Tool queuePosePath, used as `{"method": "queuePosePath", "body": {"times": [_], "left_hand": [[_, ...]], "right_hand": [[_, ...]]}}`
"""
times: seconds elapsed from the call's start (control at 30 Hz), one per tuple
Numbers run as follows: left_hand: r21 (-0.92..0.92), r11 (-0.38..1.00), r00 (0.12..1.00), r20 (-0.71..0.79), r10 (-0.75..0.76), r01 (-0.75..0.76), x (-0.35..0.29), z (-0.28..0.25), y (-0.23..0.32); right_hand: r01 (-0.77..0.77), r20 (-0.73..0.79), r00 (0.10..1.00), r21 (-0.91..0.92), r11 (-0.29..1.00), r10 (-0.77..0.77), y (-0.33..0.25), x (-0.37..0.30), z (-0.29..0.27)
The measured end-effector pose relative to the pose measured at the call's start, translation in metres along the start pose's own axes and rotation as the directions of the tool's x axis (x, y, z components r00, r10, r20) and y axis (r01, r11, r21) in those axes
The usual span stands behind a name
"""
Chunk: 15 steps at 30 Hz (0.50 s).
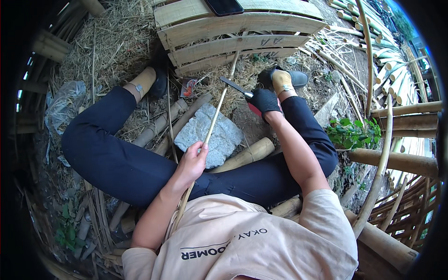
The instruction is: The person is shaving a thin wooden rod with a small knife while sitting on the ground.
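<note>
My bare left hand point(191, 161) is closed around a long, thin bamboo strip point(216, 114), near my lap. The strip runs from under my left arm, over a grey stone point(210, 135), up to the slats of a wooden crate point(200, 39). In a black glove, my right hand point(264, 103) grips a knife point(236, 87) by its handle. Its dark blade lies across the strip beyond the stone, and I cannot tell whether it cuts in. A bit of red shows below the glove.
A black phone point(224, 6) rests on the crate. Bamboo pieces point(247, 155) lie beside the stone. To the right are a green plant point(354, 133), bamboo rails point(396, 162) and stacked bamboo poles point(396, 77). Straw point(119, 46) and a clear plastic bag point(65, 105) lie at the left.
</note>
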<state>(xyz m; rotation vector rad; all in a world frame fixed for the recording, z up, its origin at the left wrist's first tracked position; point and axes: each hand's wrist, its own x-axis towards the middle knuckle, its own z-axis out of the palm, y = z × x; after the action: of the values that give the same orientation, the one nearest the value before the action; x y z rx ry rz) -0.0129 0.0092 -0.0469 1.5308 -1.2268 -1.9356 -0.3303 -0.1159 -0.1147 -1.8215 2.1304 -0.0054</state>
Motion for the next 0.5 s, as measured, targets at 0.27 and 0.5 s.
{"method": "queuePosePath", "body": {"times": [0.27, 0.5], "left_hand": [[-0.248, 0.941, 0.966, 0.173, -0.193, 0.232, -0.006, -0.002, 0.019], [-0.236, 0.948, 0.969, 0.172, -0.178, 0.216, -0.007, -0.003, 0.020]], "right_hand": [[0.285, 0.052, 0.954, 0.151, 0.946, -0.296, -0.036, -0.034, -0.008], [0.077, 0.030, 0.996, 0.094, 0.993, -0.080, -0.014, 0.000, 0.002]]}}
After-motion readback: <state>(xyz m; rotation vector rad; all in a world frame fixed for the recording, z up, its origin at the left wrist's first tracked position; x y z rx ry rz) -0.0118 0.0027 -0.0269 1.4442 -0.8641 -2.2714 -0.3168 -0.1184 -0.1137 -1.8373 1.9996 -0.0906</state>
